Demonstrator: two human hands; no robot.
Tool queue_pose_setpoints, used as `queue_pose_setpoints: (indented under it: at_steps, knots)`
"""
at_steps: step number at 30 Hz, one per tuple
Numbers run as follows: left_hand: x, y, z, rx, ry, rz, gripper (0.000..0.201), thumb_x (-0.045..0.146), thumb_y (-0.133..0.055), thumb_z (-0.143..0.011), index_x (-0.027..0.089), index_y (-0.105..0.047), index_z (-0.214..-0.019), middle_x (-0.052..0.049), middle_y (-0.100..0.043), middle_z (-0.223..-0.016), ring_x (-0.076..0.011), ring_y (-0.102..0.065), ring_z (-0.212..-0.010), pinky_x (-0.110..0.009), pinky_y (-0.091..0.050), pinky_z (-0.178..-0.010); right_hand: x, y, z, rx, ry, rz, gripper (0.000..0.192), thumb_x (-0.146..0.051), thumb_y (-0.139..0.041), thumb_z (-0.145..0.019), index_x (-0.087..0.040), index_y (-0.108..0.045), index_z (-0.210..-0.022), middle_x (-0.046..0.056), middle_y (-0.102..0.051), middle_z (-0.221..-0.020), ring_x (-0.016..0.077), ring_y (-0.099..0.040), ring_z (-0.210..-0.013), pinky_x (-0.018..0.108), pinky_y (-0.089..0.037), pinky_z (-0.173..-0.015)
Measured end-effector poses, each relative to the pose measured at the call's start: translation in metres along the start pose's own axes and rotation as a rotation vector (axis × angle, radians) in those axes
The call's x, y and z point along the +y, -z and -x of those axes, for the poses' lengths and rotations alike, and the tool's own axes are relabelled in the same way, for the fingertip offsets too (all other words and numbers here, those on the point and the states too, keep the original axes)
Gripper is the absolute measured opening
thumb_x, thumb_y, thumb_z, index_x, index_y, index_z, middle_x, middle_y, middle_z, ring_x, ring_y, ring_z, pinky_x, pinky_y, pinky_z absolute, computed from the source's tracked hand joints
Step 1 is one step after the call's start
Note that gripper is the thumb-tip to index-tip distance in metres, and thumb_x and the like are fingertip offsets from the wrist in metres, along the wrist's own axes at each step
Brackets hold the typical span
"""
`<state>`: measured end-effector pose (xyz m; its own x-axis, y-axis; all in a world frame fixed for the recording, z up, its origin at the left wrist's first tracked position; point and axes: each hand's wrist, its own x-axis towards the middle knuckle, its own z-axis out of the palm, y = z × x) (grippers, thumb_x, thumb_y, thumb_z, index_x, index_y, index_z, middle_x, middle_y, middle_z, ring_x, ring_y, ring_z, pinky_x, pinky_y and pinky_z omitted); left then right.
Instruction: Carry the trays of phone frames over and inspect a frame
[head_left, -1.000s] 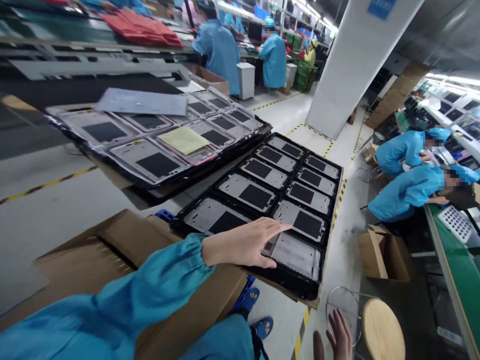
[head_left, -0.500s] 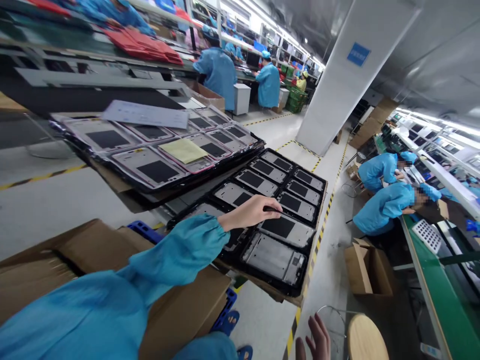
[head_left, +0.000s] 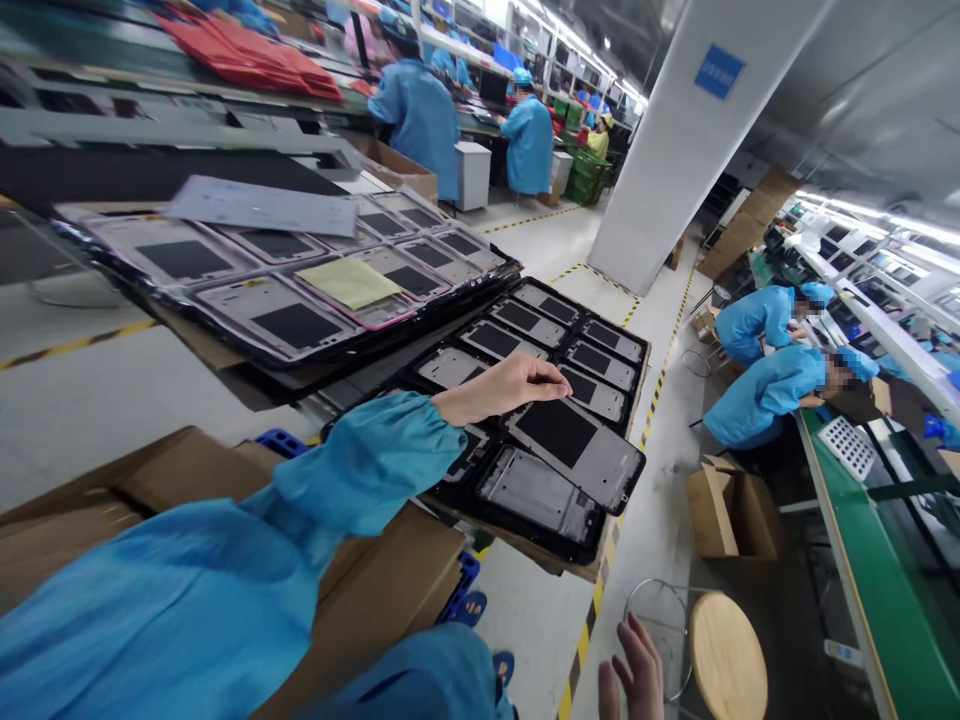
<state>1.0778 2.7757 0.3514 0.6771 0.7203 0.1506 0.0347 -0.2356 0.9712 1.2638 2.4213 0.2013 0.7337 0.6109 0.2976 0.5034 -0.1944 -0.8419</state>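
My left hand (head_left: 511,388), fingers pinched, grips the upper edge of a grey phone frame (head_left: 607,468) with a black patch. This frame lies at a slant, raised out of its slot in the black tray (head_left: 574,547), and its lower end overlaps a neighbouring phone frame (head_left: 529,495). Several more such frames fill the tray's other slots, some partly hidden behind my hand and sleeve. At the bottom edge, my right hand (head_left: 639,668) is empty with fingers apart, away from the tray and only partly in view.
Left of the tray is another stack of framed trays (head_left: 292,325), bearing a yellow paper (head_left: 349,283) and a white sheet (head_left: 259,207). Brown cardboard (head_left: 390,590) lies below my arm. A round wooden stool (head_left: 727,655) stands at lower right. Several co-workers sit at benches.
The phone frame at my left hand has come up out of its slot and shifted down to the right, now slanted. My right hand stays low, fingers still apart. The view has shifted slightly.
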Motion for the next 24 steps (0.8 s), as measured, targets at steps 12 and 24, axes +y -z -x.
queue_pose_setpoints:
  at_steps: [12, 24]
  knots:
    - [-0.022, -0.002, 0.01, -0.019, 0.075, -0.019, 0.034, 0.046, -0.067, -0.083, 0.014, -0.073, -0.093, -0.005, -0.074, -0.091, -0.0178, -0.065, -0.087, -0.023, -0.047, -0.08, -0.027, -0.013, -0.005, -0.174, -0.068, -0.038, 0.032, -0.049, -0.059, -0.086, -0.025, -0.067, -0.105, 0.009, -0.06, -0.119, 0.0302, -0.061, -0.102, 0.039, -0.058, -0.073]
    - [0.02, 0.002, 0.044, 0.037, 0.08, -0.207, 0.022, 0.04, -0.064, -0.085, 0.02, -0.074, -0.088, 0.002, -0.072, -0.079, -0.0123, -0.062, -0.066, -0.017, -0.045, -0.056, -0.121, -0.031, -0.036, -0.307, -0.297, -0.179, 0.032, -0.048, -0.058, -0.09, -0.019, -0.066, -0.101, 0.006, -0.067, -0.097, 0.0222, -0.064, -0.091, 0.029, -0.054, -0.082]
